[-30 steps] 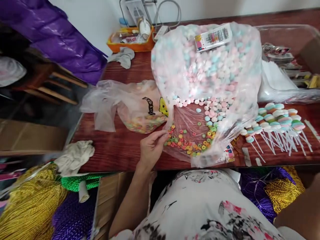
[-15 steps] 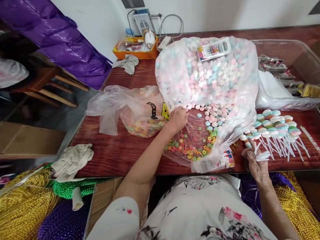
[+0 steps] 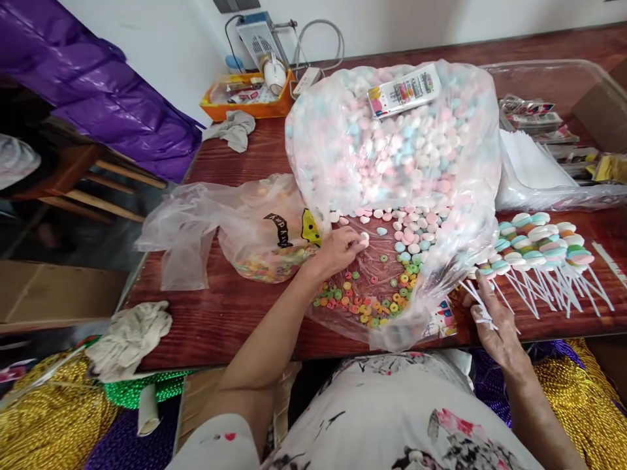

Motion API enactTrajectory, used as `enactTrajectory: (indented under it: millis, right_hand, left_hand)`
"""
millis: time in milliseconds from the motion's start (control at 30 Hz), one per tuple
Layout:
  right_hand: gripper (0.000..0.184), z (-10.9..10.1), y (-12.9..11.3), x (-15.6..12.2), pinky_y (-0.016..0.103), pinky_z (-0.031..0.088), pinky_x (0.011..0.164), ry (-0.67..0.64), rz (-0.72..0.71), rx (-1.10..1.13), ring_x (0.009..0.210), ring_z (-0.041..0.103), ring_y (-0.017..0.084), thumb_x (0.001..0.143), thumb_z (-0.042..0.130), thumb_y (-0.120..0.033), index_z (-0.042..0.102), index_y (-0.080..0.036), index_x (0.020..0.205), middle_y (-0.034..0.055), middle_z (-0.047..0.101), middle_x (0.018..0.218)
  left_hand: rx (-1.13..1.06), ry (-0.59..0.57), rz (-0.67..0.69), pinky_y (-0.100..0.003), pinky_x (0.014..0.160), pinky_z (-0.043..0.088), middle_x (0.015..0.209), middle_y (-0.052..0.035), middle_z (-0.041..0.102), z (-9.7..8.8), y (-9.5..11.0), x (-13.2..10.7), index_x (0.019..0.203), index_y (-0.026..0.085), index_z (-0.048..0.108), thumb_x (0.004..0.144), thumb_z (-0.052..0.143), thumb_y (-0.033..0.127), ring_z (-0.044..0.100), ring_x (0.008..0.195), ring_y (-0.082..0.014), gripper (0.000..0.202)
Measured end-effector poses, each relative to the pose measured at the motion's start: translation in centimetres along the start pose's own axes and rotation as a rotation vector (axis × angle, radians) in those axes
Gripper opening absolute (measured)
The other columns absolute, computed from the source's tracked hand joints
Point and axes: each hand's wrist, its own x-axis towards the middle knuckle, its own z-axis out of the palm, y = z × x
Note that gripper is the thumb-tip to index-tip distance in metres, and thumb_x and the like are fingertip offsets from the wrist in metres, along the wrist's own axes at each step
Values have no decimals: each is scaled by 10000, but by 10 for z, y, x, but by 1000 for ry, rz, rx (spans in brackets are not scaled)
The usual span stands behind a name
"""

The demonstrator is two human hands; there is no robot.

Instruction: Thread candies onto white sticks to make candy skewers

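My left hand (image 3: 343,249) is closed, with a small whitish candy (image 3: 364,239) at its fingertips, over the opened mouth of a big clear plastic bag (image 3: 323,156). Pastel round candies (image 3: 416,225) spill from that bag, and ring-shaped candies (image 3: 375,307) in green, orange and red lie nearer me. In my right hand (image 3: 494,326) are several white sticks (image 3: 479,301), gripped low at the table's front edge. Just beyond it lies a pile of candy skewers (image 3: 543,245), pastel pieces threaded on white sticks.
A smaller knotted bag (image 3: 259,241) of ring candies sits at left. A printed packet (image 3: 404,90) rests on the big bag. At right stands a clear bin (image 3: 548,196); an orange tray (image 3: 215,108) and cloths (image 3: 130,339) are at left.
My left hand has drawn back from the bag's heap toward me, now with a candy in its fingertips. The sticks in my right hand have turned and point up-left. The view has shifted slightly.
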Motion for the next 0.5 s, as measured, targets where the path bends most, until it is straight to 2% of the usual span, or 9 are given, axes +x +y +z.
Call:
enactTrajectory:
  millis: [67, 100, 167, 267, 367, 500]
  right_hand:
    - [595, -3, -3, 1, 387, 570, 854, -91, -24, -40, 914, 711, 256, 1002, 465, -532, 546, -225, 1506, 91, 746, 1057]
    - [557, -3, -4, 2, 394, 567, 883, -102, -27, -25, 949, 710, 262, 1011, 450, -522, 584, -232, 1467, 93, 744, 1071]
    - [453, -1, -4, 2, 396, 564, 890, -53, -2, 45, 944, 703, 263, 1020, 453, -508, 714, -230, 1264, 91, 742, 1011]
    - [421, 4, 1, 0, 354, 558, 718, 79, 111, 188, 736, 653, 219, 1005, 500, -538, 758, -205, 995, 57, 691, 795]
    - [432, 8, 7, -6, 318, 535, 623, 164, 218, 318, 666, 608, 187, 965, 568, -577, 754, -189, 1005, 30, 648, 725]
    - [367, 10, 6, -9, 305, 561, 673, 258, 289, 504, 701, 614, 170, 919, 672, -536, 745, -194, 1027, 13, 641, 720]
  left_hand:
    - [-69, 4, -44, -338, 818, 546, 929, -83, 738, 0, 2, -10, 818, 181, 782, 910, 659, 291, 684, 851, -199, 189]
    - [-84, 6, -60, -342, 827, 554, 970, -89, 738, 0, 4, -14, 819, 182, 789, 899, 680, 299, 690, 876, -201, 178]
    - [-73, 15, -71, -372, 890, 562, 1066, -100, 736, 3, 6, -24, 846, 194, 806, 890, 704, 323, 697, 964, -221, 171]
    - [-12, 50, -76, -458, 1014, 534, 1175, -117, 737, 9, 10, -36, 877, 210, 818, 897, 700, 348, 678, 1112, -268, 182]
    - [-34, 118, -115, -502, 1066, 502, 1220, -129, 740, 12, 13, -44, 850, 207, 814, 889, 697, 348, 662, 1174, -294, 188]
    - [-288, 166, -202, -461, 1056, 512, 1191, -116, 750, 6, 14, -48, 820, 202, 813, 829, 762, 404, 685, 1151, -286, 208]
